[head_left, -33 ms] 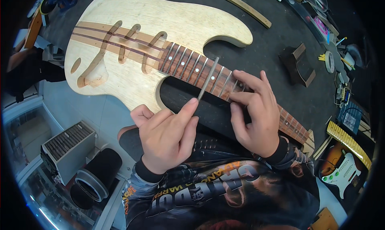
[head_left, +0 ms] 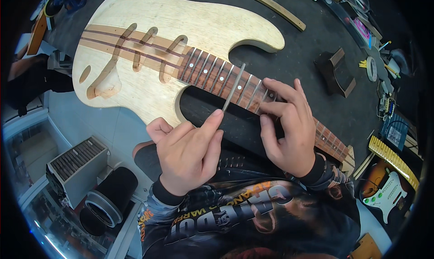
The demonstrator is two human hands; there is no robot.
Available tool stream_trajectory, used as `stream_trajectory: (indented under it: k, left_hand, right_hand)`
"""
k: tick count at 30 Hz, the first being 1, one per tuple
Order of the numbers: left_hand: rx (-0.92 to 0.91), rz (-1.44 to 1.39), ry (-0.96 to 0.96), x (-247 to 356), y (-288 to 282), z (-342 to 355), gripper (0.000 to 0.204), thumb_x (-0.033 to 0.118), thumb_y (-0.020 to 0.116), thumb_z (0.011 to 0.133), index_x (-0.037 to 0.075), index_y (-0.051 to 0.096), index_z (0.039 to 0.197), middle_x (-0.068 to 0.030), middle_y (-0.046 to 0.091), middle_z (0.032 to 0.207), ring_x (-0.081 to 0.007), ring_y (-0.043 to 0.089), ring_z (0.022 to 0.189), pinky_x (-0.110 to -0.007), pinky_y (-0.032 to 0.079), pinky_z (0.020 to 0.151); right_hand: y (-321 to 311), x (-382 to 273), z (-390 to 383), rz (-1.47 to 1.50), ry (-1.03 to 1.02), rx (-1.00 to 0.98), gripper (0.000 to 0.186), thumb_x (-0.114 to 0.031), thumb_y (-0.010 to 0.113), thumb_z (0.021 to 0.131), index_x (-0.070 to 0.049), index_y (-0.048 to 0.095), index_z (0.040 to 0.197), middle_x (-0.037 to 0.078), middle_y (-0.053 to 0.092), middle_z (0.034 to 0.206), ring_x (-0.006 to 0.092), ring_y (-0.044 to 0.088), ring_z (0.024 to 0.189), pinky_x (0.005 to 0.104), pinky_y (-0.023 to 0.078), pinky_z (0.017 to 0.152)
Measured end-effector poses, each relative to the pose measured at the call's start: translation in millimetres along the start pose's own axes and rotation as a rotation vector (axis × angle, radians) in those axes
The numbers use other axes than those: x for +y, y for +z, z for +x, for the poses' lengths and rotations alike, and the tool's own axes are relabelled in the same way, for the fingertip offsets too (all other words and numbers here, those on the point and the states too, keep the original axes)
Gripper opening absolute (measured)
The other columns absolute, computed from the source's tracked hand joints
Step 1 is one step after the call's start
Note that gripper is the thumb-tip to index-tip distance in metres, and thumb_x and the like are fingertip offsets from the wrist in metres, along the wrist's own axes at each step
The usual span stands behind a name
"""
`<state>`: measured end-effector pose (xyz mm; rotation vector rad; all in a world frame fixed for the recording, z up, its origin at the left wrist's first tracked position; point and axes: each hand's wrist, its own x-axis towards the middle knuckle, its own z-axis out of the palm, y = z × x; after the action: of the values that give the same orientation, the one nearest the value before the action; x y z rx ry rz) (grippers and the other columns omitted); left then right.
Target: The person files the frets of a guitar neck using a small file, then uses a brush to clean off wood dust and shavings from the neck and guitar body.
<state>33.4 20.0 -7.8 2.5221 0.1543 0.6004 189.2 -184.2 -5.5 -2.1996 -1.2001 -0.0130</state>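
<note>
An unpainted guitar body (head_left: pixel 149 55) of pale wood, with a striped strip down its middle, lies on the dark bench. From it a brown fretboard (head_left: pixel 212 71) with metal frets and white dots runs toward the lower right. In my left hand (head_left: pixel 187 157), a thin rod-like file (head_left: pixel 235 87) is pinched between thumb and fingers. It lies across the fretboard, nearly along a fret. My right hand (head_left: pixel 291 128) rests on the neck beyond the file, its fingers apart. Two fingertips press on the fretboard, where something shiny and see-through seems to lie, though I cannot make it out.
A dark wooden neck rest (head_left: pixel 335 73) stands beyond the neck. A long wooden-handled brush (head_left: pixel 275 8) lies at the back. Tape and small tools crowd the right side, near a sunburst guitar body (head_left: pixel 379 186). A black bin (head_left: pixel 113 195) is at lower left.
The file and my left hand have shifted very slightly to the left. My right hand stays in about the same place on the neck.
</note>
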Motion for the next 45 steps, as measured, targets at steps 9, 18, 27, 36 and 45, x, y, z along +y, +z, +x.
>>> stream_trajectory:
  k: [9, 18, 27, 36, 45]
  left_hand:
    - [-0.055, 0.075, 0.010, 6, 5, 4, 0.051, 0.006, 0.087, 0.087, 0.007, 0.083, 0.138, 0.0082, 0.058, 0.074, -0.0132, 0.056, 0.077, -0.043, 0.027, 0.089]
    - [-0.131, 0.081, 0.015, 15, 10, -4, 0.055, 0.011, 0.086, 0.085, 0.004, 0.082, 0.139, 0.0085, 0.058, 0.076, -0.0132, 0.059, 0.080, -0.045, 0.026, 0.089]
    - [-0.218, 0.106, 0.028, 18, 6, 6, 0.058, 0.010, 0.084, 0.083, 0.004, 0.080, 0.141, 0.0070, 0.057, 0.076, -0.0145, 0.059, 0.082, -0.047, 0.027, 0.089]
    - [-0.223, 0.100, 0.013, 19, 1, -5, 0.058, 0.008, 0.084, 0.083, 0.006, 0.080, 0.141, 0.0067, 0.057, 0.077, -0.0172, 0.059, 0.082, -0.047, 0.027, 0.086]
    - [-0.249, 0.103, 0.000, 20, -2, -8, 0.057, 0.008, 0.084, 0.084, 0.006, 0.079, 0.141, 0.0067, 0.056, 0.076, -0.0166, 0.057, 0.080, -0.047, 0.027, 0.086]
  right_hand:
    - [-2, -2, 3, 0.018, 0.019, 0.012, 0.036, 0.002, 0.084, 0.086, -0.006, 0.074, 0.120, 0.017, 0.073, 0.147, 0.0372, 0.074, 0.132, 0.0713, 0.046, 0.125]
    - [-4, -1, 5, 0.023, 0.008, -0.017, 0.045, 0.000, 0.085, 0.080, -0.012, 0.082, 0.123, 0.015, 0.070, 0.139, 0.0365, 0.072, 0.124, 0.0714, 0.051, 0.120]
    - [-7, -2, 6, 0.049, 0.013, -0.060, 0.055, 0.009, 0.082, 0.074, -0.014, 0.085, 0.123, 0.015, 0.069, 0.136, 0.0403, 0.071, 0.127, 0.0666, 0.051, 0.120]
    - [-6, -2, 7, 0.072, 0.025, -0.041, 0.054, 0.008, 0.083, 0.073, -0.014, 0.087, 0.122, 0.015, 0.070, 0.134, 0.0396, 0.072, 0.124, 0.0652, 0.054, 0.118]
    - [-5, -2, 7, 0.086, 0.016, -0.042, 0.053, 0.009, 0.083, 0.074, -0.014, 0.086, 0.121, 0.015, 0.070, 0.134, 0.0401, 0.072, 0.125, 0.0648, 0.054, 0.117]
